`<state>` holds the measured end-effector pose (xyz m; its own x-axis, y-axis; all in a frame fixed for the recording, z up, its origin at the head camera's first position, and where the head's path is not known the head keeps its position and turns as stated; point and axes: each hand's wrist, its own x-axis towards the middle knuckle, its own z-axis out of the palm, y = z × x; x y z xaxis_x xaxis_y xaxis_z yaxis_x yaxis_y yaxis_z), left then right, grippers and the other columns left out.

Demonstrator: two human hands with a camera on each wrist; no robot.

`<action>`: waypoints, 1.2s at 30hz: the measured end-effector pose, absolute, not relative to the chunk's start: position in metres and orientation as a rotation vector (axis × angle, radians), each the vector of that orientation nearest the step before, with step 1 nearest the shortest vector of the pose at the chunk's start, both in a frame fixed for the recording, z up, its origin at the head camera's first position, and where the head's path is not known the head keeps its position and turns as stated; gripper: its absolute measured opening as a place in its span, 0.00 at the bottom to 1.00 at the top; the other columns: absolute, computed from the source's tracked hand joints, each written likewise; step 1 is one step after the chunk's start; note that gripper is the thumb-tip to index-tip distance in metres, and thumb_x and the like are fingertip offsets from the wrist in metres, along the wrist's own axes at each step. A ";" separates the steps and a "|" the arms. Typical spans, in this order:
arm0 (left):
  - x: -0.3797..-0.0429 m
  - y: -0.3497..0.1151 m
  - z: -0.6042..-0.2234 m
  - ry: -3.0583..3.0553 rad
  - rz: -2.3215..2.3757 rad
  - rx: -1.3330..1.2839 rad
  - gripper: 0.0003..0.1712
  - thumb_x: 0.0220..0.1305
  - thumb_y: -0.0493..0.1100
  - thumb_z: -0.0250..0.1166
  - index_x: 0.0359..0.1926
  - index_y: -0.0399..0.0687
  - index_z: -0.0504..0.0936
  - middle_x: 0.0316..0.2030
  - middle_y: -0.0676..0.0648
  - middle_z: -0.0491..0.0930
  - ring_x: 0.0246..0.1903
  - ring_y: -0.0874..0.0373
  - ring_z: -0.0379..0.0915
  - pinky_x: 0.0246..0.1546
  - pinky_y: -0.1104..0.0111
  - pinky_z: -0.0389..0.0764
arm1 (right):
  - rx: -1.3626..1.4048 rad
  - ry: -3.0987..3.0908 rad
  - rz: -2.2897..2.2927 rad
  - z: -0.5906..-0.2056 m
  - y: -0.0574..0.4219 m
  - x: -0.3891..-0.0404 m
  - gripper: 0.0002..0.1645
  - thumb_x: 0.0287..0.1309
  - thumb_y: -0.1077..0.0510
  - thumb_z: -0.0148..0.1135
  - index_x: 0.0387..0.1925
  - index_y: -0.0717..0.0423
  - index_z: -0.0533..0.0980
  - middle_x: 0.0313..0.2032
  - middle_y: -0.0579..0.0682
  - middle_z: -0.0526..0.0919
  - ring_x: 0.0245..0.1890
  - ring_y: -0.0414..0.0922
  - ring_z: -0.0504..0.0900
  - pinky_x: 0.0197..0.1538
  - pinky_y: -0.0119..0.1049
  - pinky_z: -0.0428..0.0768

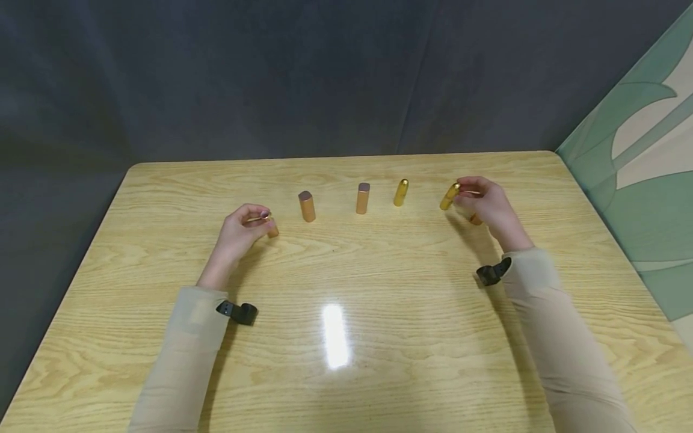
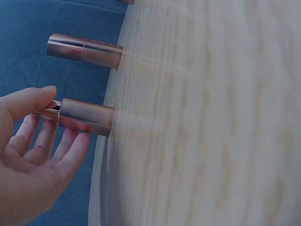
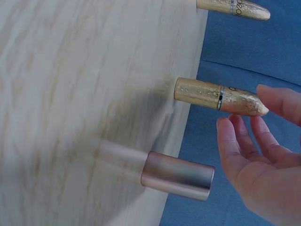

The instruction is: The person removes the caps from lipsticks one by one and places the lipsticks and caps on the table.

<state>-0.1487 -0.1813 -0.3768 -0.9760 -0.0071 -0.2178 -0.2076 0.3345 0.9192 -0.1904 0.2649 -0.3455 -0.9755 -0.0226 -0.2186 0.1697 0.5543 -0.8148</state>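
Observation:
Near the left of the row, my left hand (image 1: pixel 238 234) pinches the narrower shiny upper part of a copper lipstick (image 2: pixel 87 116) between thumb and fingers. The wider copper body below it stands upright at the table surface. On the other side, my right hand (image 1: pixel 497 211) has its thumb and fingertips round the pointed top of a gold lipstick (image 3: pixel 197 92), which stands on the table. A short copper tube (image 3: pixel 178 175) stands beside that hand, mostly hidden behind it in the head view.
Between the hands stand two copper lipsticks, one on the left (image 1: pixel 307 207) and one in the middle (image 1: pixel 362 199), and another gold lipstick (image 1: pixel 400 192). The wooden table (image 1: pixel 411 300) has a dark cloth (image 1: pixel 271 78) behind it and a green patterned panel (image 1: pixel 644 168) at right.

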 end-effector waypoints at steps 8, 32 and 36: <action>-0.150 -0.181 -0.378 2.407 1.735 -0.207 0.21 0.65 0.38 0.62 0.56 0.37 0.70 0.51 0.49 0.72 0.60 0.46 0.69 0.58 0.62 0.70 | 0.167 2.578 -1.357 -0.347 0.262 -0.191 0.32 0.68 0.47 0.52 0.67 0.58 0.61 0.53 0.42 0.72 0.37 0.34 0.72 0.31 0.34 0.72; -0.148 -0.178 -0.375 2.454 1.736 -0.184 0.25 0.64 0.37 0.62 0.61 0.36 0.69 0.48 0.51 0.72 0.46 0.63 0.68 0.50 0.76 0.70 | 0.198 2.601 -1.418 -0.347 0.261 -0.189 0.26 0.66 0.43 0.52 0.58 0.53 0.65 0.42 0.35 0.70 0.32 0.25 0.76 0.29 0.33 0.74; -0.146 -0.177 -0.371 2.461 1.797 -0.152 0.26 0.64 0.36 0.62 0.61 0.35 0.68 0.54 0.41 0.72 0.50 0.59 0.69 0.59 0.69 0.68 | 0.197 2.585 -1.508 -0.344 0.255 -0.187 0.22 0.66 0.44 0.53 0.54 0.51 0.67 0.41 0.35 0.72 0.35 0.22 0.78 0.35 0.27 0.79</action>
<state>-0.1464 -0.1769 -0.3711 -0.9909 -0.0268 -0.1316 -0.1335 0.3029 0.9436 -0.1870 0.2553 -0.3442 -0.9812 0.0413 -0.1886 0.1845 0.4884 -0.8529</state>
